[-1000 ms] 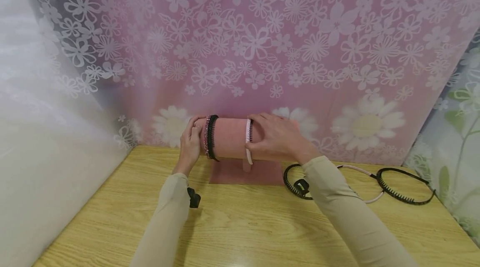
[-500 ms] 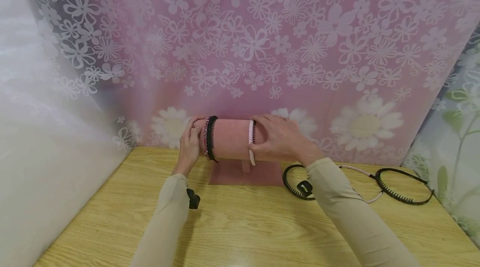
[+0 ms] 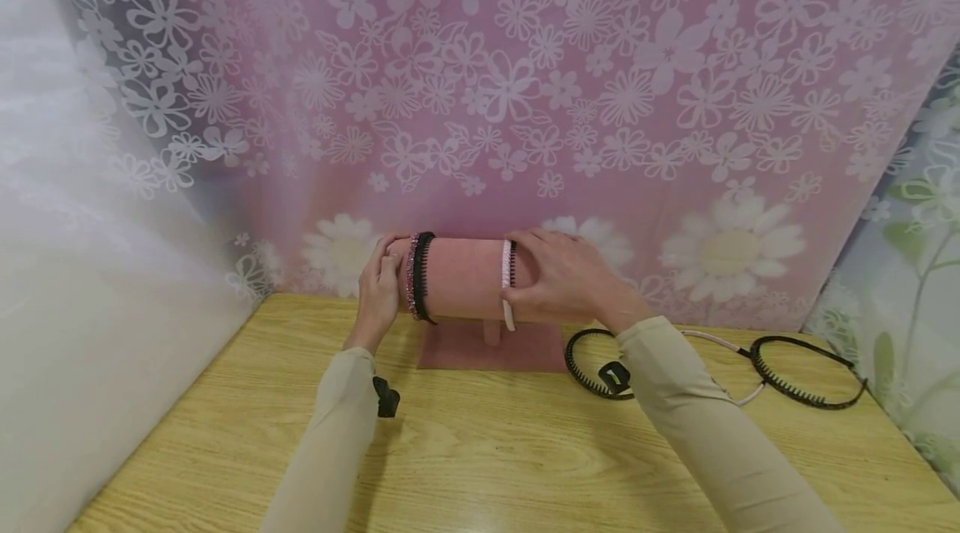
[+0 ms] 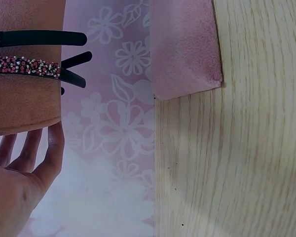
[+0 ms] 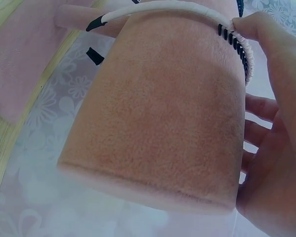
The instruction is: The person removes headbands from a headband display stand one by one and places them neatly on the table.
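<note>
A pink plush headband stand has a horizontal roll on a post above a flat base. My left hand holds the roll's left end, its fingers curled over the edge. Beside it, a glittery headband and a black toothed headband sit round the roll. Toward the right, a white headband with black comb teeth straddles the roll. My right hand grips this white headband, thumb at the front and fingers over the top. In the right wrist view, the thumb presses the white band.
On the wooden table at right lie a black toothed headband, a pale pink headband and another black headband, partly behind the right sleeve. A floral pink curtain hangs close behind the stand.
The white headband has slid slightly to the right along the roll, with the right hand moving along with it. The left hand stays on the roll's end.
</note>
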`<control>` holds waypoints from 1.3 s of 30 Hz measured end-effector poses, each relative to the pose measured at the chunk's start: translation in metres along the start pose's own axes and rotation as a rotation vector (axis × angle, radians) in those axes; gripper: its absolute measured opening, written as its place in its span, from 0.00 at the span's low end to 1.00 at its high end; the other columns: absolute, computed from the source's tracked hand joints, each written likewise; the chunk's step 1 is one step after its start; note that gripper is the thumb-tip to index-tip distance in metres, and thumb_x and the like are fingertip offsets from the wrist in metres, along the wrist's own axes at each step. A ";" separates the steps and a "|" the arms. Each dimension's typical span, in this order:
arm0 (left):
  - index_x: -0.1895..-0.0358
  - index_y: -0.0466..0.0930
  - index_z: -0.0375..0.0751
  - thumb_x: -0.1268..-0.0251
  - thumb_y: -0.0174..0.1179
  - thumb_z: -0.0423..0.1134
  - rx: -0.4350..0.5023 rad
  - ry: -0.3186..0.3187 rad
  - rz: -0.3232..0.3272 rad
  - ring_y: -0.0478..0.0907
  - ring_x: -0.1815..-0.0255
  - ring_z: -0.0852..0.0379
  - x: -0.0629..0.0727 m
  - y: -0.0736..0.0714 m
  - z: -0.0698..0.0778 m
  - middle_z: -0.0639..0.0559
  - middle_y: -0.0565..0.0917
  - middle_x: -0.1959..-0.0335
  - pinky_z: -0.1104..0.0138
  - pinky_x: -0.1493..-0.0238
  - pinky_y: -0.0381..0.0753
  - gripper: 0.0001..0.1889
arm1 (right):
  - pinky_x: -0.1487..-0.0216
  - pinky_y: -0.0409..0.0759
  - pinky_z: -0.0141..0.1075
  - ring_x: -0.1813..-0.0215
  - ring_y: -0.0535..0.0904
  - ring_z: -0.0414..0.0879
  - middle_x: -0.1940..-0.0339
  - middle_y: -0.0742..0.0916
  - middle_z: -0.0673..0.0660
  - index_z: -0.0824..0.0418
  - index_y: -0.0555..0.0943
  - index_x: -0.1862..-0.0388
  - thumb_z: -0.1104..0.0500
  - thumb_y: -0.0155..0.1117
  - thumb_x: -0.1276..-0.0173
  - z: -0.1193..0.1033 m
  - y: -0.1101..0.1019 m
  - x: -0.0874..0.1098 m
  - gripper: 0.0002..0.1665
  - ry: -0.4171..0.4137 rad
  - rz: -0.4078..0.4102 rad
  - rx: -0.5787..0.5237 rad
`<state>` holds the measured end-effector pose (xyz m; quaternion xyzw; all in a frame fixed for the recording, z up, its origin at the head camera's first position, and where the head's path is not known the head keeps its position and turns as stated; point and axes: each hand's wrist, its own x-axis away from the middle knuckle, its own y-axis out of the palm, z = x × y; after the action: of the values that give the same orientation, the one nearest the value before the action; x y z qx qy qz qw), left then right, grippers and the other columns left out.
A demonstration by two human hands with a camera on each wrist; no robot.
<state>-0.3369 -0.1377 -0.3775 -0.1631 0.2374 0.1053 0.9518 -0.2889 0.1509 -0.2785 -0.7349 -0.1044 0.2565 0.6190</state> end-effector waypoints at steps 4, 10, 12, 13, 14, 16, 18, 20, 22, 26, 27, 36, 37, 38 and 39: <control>0.32 0.75 0.54 0.20 0.40 0.48 -0.009 0.006 0.005 0.75 0.32 0.45 0.000 0.000 0.000 0.48 0.78 0.32 0.46 0.30 0.70 0.22 | 0.30 0.71 0.62 0.27 0.73 0.60 0.26 0.77 0.57 0.53 0.67 0.22 0.30 0.66 0.42 0.001 -0.001 0.002 0.53 0.000 -0.001 0.004; 0.32 0.75 0.55 0.20 0.40 0.47 -0.007 0.009 0.013 0.76 0.34 0.45 -0.001 0.000 -0.001 0.48 0.79 0.33 0.46 0.31 0.70 0.22 | 0.30 0.71 0.63 0.27 0.74 0.60 0.27 0.77 0.58 0.53 0.66 0.22 0.31 0.67 0.42 0.005 -0.001 0.004 0.54 0.004 0.005 0.012; 0.33 0.76 0.55 0.21 0.40 0.46 -0.004 0.007 0.016 0.76 0.34 0.46 0.000 0.001 -0.001 0.48 0.80 0.33 0.46 0.31 0.71 0.21 | 0.31 0.72 0.62 0.28 0.74 0.60 0.27 0.77 0.59 0.53 0.67 0.22 0.31 0.67 0.42 0.006 -0.002 0.005 0.54 0.007 0.006 0.017; 0.33 0.76 0.55 0.21 0.40 0.46 -0.004 0.007 0.015 0.76 0.34 0.45 0.000 0.000 -0.001 0.48 0.79 0.33 0.46 0.31 0.70 0.22 | 0.31 0.72 0.62 0.28 0.74 0.60 0.27 0.78 0.59 0.53 0.67 0.22 0.31 0.67 0.42 0.007 -0.002 0.005 0.54 0.008 0.006 0.018; 0.32 0.75 0.54 0.21 0.40 0.46 -0.003 0.006 0.016 0.76 0.34 0.45 0.000 0.000 -0.001 0.48 0.79 0.33 0.46 0.31 0.70 0.22 | 0.31 0.72 0.62 0.28 0.74 0.60 0.28 0.78 0.59 0.53 0.67 0.22 0.31 0.67 0.42 0.007 -0.003 0.006 0.54 0.010 0.004 0.019; 0.32 0.75 0.54 0.21 0.40 0.47 -0.003 0.005 0.015 0.75 0.33 0.45 0.000 0.000 -0.001 0.48 0.79 0.33 0.46 0.30 0.70 0.22 | 0.31 0.72 0.62 0.29 0.75 0.60 0.29 0.78 0.59 0.53 0.67 0.22 0.31 0.68 0.43 0.008 -0.004 0.007 0.54 0.010 0.006 0.019; 0.32 0.75 0.53 0.21 0.40 0.47 -0.005 0.003 0.014 0.75 0.33 0.44 0.000 0.000 -0.001 0.47 0.79 0.32 0.45 0.30 0.70 0.22 | 0.32 0.72 0.62 0.30 0.75 0.61 0.29 0.78 0.60 0.53 0.67 0.22 0.32 0.68 0.43 0.009 -0.004 0.008 0.54 0.009 0.006 0.017; 0.32 0.75 0.53 0.20 0.40 0.47 -0.007 0.003 0.014 0.75 0.33 0.44 0.000 0.000 0.000 0.47 0.79 0.32 0.45 0.30 0.70 0.22 | 0.31 0.72 0.62 0.29 0.75 0.61 0.28 0.78 0.60 0.53 0.67 0.22 0.32 0.68 0.43 0.010 -0.005 0.009 0.53 0.010 0.002 0.015; 0.32 0.75 0.53 0.20 0.40 0.47 -0.008 0.004 0.015 0.75 0.33 0.44 0.000 0.000 0.000 0.47 0.79 0.32 0.46 0.30 0.70 0.22 | 0.31 0.72 0.63 0.29 0.75 0.61 0.28 0.78 0.60 0.53 0.67 0.22 0.32 0.68 0.42 0.011 -0.005 0.009 0.53 0.012 -0.003 0.015; 0.32 0.75 0.54 0.20 0.39 0.48 -0.009 0.009 0.013 0.76 0.34 0.45 0.000 0.000 0.000 0.48 0.79 0.33 0.46 0.31 0.71 0.22 | 0.30 0.70 0.63 0.27 0.73 0.61 0.26 0.77 0.60 0.53 0.66 0.21 0.31 0.67 0.42 0.012 -0.007 0.011 0.54 0.020 -0.015 0.017; 0.33 0.75 0.55 0.20 0.39 0.48 -0.011 0.010 0.013 0.76 0.35 0.45 0.000 0.000 0.000 0.48 0.79 0.33 0.46 0.31 0.71 0.22 | 0.30 0.70 0.63 0.27 0.73 0.61 0.26 0.76 0.60 0.53 0.66 0.21 0.31 0.67 0.42 0.013 -0.007 0.011 0.54 0.021 -0.015 0.019; 0.32 0.75 0.54 0.20 0.39 0.48 -0.022 0.009 0.014 0.76 0.34 0.45 0.000 0.000 0.000 0.48 0.79 0.33 0.45 0.31 0.71 0.22 | 0.28 0.69 0.63 0.25 0.71 0.61 0.24 0.75 0.59 0.53 0.66 0.21 0.32 0.69 0.43 0.018 -0.008 0.017 0.55 0.036 -0.010 -0.013; 0.32 0.75 0.54 0.20 0.39 0.48 -0.022 0.008 0.013 0.76 0.34 0.45 0.000 0.000 0.000 0.48 0.79 0.33 0.45 0.31 0.71 0.22 | 0.28 0.69 0.63 0.25 0.71 0.61 0.24 0.75 0.60 0.53 0.66 0.21 0.32 0.69 0.43 0.018 -0.008 0.018 0.55 0.036 -0.008 -0.016; 0.32 0.75 0.54 0.20 0.39 0.48 -0.020 0.008 0.012 0.75 0.34 0.45 0.000 0.000 0.000 0.48 0.79 0.33 0.45 0.31 0.70 0.22 | 0.28 0.69 0.63 0.25 0.71 0.61 0.24 0.75 0.60 0.53 0.66 0.21 0.33 0.69 0.43 0.019 -0.007 0.019 0.55 0.036 -0.005 -0.018; 0.32 0.75 0.53 0.20 0.39 0.48 -0.018 0.007 0.012 0.75 0.33 0.45 0.000 0.000 0.000 0.48 0.79 0.32 0.45 0.30 0.70 0.22 | 0.29 0.70 0.63 0.25 0.71 0.61 0.24 0.75 0.60 0.53 0.66 0.21 0.33 0.69 0.43 0.020 -0.007 0.019 0.54 0.035 -0.003 -0.021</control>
<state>-0.3368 -0.1375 -0.3774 -0.1707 0.2408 0.1125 0.9488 -0.2813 0.1784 -0.2781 -0.7456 -0.0973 0.2416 0.6134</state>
